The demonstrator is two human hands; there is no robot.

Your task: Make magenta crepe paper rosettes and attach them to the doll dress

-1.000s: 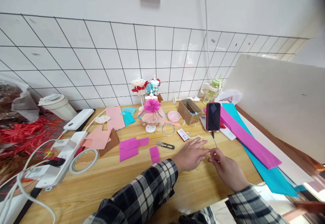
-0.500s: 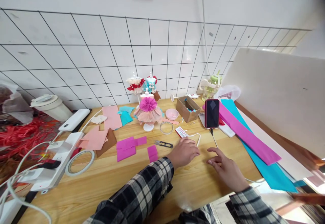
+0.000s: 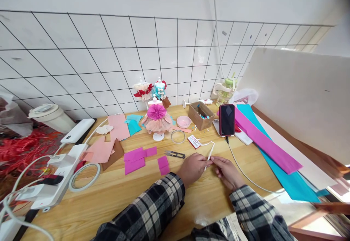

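Nearest, a pair of dark plaid fabric sleeves (image 3: 161, 193) reaches in over the pale wooden tabletop (image 3: 131, 204), the hands meeting at its front part. The left hand (image 3: 193, 168) has thumb and fingers closed in a pinch on a narrow white ribbon-like strip (image 3: 211, 149); the right hand (image 3: 228, 171) brings its bent fingertips right up to the same stretch from the other side, though whether they grip it or only touch it I cannot tell. The strip's short near end pokes out below the left fingers, and the rest goes up past both hands, bends sharply, and runs left to a flat white card with red markings (image 3: 194, 141). The step in hand looks like fine fingertip work on that near end; I judge the next move calls for a steady left pinch and a light right touch, with enough slack toward the card not to drag it. Left of the hands lie a small magenta paper rectangle (image 3: 163, 165) and, slightly farther, black-handled metal thread snips (image 3: 175, 154). Beyond are a thin round metal ring (image 3: 178, 136), a black-screened phone in a dark red case (image 3: 227, 120), and a miniature dress form with a magenta pleated paper rosette (image 3: 156, 112).
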